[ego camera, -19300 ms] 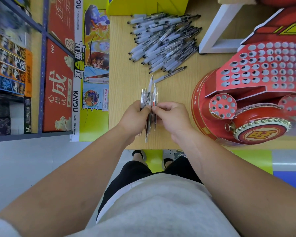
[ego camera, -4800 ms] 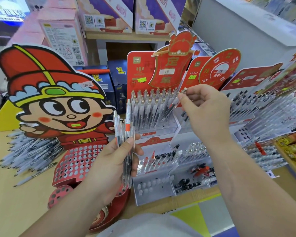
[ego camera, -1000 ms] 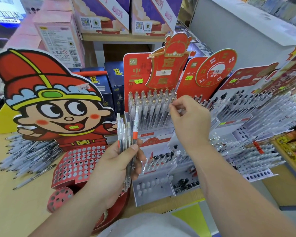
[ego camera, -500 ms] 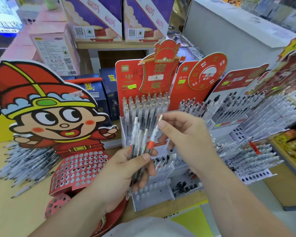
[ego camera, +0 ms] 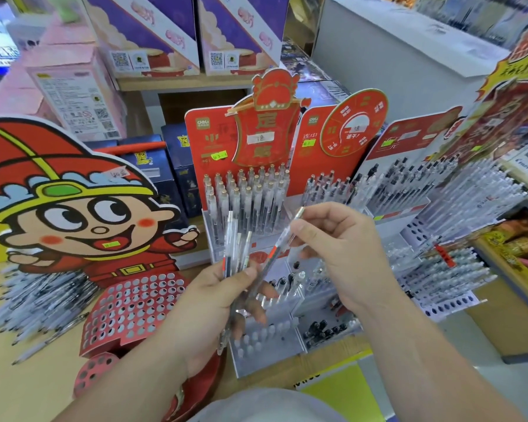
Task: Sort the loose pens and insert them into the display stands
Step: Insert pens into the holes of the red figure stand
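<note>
My left hand point(ego camera: 214, 303) grips a bundle of clear pens point(ego camera: 233, 248) upright in front of the clear tiered display stand point(ego camera: 256, 339). My right hand point(ego camera: 339, 248) pinches one clear pen with an orange band point(ego camera: 279, 245), tilted, its lower part still among the bundle. Behind them a red-backed stand point(ego camera: 244, 196) holds rows of clear pens with gold tops. A heap of loose pens point(ego camera: 40, 303) lies on the wooden table at the left.
A red cartoon-figure cardboard stand point(ego camera: 134, 306) with many empty holes sits left of my hands. More filled pen racks point(ego camera: 457, 202) rise at the right. Boxes point(ego camera: 73, 95) and a shelf stand behind. The table edge runs below the stands.
My right hand came back from the red-backed stand to the bundle and now pinches the orange-banded pen, drawing it up and right. My left hand stayed put with the bundle.
</note>
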A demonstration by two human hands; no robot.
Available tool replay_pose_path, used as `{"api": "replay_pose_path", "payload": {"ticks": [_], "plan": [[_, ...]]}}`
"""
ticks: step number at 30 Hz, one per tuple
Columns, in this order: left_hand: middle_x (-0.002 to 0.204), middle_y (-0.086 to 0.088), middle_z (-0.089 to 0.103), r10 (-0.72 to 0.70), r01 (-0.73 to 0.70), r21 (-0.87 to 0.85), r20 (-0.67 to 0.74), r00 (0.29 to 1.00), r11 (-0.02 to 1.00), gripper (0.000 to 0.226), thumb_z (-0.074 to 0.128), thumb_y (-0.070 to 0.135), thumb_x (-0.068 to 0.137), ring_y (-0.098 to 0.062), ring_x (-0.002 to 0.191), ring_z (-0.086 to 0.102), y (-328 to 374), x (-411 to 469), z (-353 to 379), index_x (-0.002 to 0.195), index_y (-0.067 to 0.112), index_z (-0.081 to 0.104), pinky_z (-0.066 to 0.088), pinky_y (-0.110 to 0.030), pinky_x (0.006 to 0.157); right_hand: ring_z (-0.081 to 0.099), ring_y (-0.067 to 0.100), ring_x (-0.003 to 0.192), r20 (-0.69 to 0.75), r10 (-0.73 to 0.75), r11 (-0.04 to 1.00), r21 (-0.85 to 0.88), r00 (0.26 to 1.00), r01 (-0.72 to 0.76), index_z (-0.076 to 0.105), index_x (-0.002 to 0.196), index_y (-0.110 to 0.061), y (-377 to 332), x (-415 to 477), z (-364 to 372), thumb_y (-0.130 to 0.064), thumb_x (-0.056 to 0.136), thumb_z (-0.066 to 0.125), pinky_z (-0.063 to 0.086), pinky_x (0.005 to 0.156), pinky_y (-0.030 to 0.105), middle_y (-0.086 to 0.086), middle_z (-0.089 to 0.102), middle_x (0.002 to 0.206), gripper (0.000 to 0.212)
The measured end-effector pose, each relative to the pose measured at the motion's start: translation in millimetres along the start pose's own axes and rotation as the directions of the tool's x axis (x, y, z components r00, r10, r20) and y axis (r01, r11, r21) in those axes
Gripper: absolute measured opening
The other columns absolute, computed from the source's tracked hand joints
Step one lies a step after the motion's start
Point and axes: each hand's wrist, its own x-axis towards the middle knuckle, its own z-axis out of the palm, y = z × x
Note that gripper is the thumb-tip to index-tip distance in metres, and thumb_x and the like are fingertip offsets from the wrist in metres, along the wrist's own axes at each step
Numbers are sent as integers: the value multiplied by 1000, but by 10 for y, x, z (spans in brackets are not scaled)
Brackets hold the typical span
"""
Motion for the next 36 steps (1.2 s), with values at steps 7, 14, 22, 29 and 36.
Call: {"api": "replay_pose_path", "payload": {"ticks": [7, 14, 22, 29, 36], "plan": [[64, -11, 53, 8, -6, 10, -141, 990, 1000, 23, 60, 27, 99, -20, 44, 41, -79, 75, -162, 103, 4, 62, 28, -30, 47, 73, 22, 72, -161, -271, 939, -263, 949, 223, 73, 92, -15, -231, 153, -203, -9, 87, 75, 62, 71, 40, 2, 74, 76, 8], [62, -3, 30, 47, -50, -23, -125, 991, 998, 49, 57, 56, 83, -16, 42, 23, -38, 24, -193, 96, 9, 61, 26, -28, 46, 71, 12, 77, -212, -466, 808, -497, 859, 315, 67, 92, -27, -222, 409, -162, -20, 88, 76, 61, 73, 37, -6, 71, 83, 12], [60, -3, 32, 29, -59, -168, -177, 984, 984, 61, 50, 65, 83, -15, 42, 24, -56, 27, -262, 98, 7, 63, 23, -25, 43, 64, 1, 74, -109, -551, 615, -723, 828, 314, 74, 95, -18, 16, 544, -8, -23, 89, 75, 55, 72, 21, -14, 67, 79, 8], [59, -6, 32, 19, -62, -252, -170, 985, 966, 66, 60, 73, 76, -15, 36, 26, -65, 125, -350, 93, 9, 64, 26, -23, 39, 59, 5, 67, -61, -523, 559, -777, 850, 289, 72, 104, -18, 122, 593, 38, -25, 86, 77, 56, 69, 31, -15, 62, 77, 20], [63, -5, 36, 133, -163, -138, -202, 970, 977, 31, 52, 39, 100, -16, 44, 27, -70, 38, -315, 90, 10, 57, 24, -27, 43, 64, 10, 69, -37, -520, 468, -848, 854, 248, 69, 113, -22, 160, 625, 105, -26, 86, 77, 50, 63, 26, -13, 69, 78, 29]]}}
